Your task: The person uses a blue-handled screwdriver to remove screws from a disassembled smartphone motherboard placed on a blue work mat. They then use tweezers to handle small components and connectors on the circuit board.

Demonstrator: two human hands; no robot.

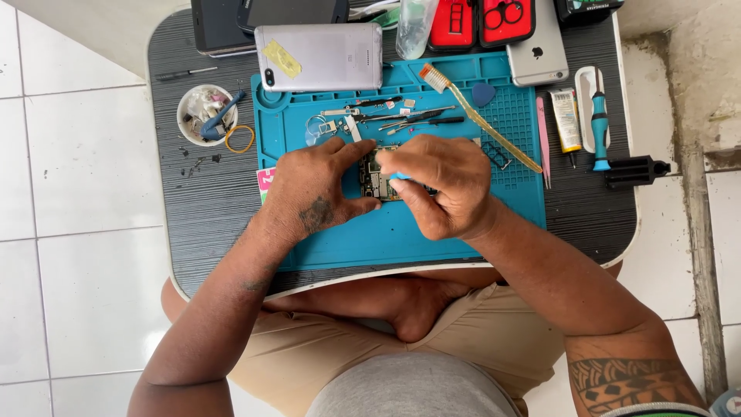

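Left hand point(312, 189) is pinning down a small circuit board point(376, 176) on the blue work mat point(401, 232), fingers clamped around its edge. Right hand point(440, 185) has its grip pinched shut on a little blue tool point(399, 177), tip right on the board. Toothbrush point(478, 120) and a silver phone point(319, 56) lie just beyond, on the dark tabletop point(201, 201).
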